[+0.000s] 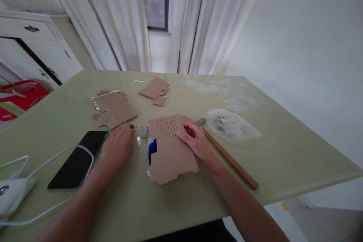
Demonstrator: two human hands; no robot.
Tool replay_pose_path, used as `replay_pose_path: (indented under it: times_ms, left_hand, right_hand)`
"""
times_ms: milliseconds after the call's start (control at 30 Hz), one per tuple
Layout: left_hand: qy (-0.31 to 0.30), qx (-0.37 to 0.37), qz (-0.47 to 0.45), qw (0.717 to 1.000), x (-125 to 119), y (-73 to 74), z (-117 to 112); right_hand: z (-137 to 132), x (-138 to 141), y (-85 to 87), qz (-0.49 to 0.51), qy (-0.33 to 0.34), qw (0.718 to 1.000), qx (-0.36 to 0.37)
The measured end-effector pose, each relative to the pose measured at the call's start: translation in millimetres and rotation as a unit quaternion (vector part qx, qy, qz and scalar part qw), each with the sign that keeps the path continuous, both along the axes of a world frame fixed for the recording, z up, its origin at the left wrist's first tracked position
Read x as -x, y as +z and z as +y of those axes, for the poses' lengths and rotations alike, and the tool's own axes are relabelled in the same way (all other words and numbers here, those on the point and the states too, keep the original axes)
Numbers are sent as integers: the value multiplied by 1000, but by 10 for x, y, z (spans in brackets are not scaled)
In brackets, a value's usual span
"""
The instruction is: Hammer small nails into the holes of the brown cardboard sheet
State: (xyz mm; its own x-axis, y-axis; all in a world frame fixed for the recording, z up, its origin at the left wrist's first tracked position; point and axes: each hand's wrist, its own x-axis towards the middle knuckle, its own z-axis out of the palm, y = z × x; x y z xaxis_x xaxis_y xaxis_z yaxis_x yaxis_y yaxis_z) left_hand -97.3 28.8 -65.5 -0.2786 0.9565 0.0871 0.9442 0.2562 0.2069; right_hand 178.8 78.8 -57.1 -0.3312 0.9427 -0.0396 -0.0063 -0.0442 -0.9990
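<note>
A brown cardboard piece [170, 153] with rows of punched holes lies on the green table [176, 204] in front of me. My right hand [195, 140] rests on its right edge, fingers curled and pressed on the card. My left hand [119, 145] lies flat on the table to the left, fingertips close to several small nails [145, 132]. A blue and white object [152, 149] lies at the card's left edge. A hammer with a wooden handle [229, 159] lies just right of my right hand.
A second holed cardboard piece [116, 109] and cardboard scraps [155, 89] lie farther back. A black phone [79, 159], white cable [56, 155] and white device [13, 194] sit at left. A clear plastic bag [231, 124] lies at right. Curtains and a white cabinet stand behind.
</note>
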Motion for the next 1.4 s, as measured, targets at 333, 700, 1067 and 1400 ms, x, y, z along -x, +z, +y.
replay_pose_path:
  times_ms: [333,700,1067,1400]
  left_hand:
    - [-101,-282,-326,897,-170,152,-75]
    - [-193,-243,-384,869,-335,207,-159]
    - [-234,-269,-337,871,-334,273,-168]
    - [-231,-270,-343,869,-354,298,-170]
  right_hand:
    - [-55,44,-10,-18,-39,999,19]
    - [-55,29,-30,-25,-18,999,14]
    - [-60,34,-24,-22,-18,999,19]
    - [-65,23,-15,-32,-27,999,11]
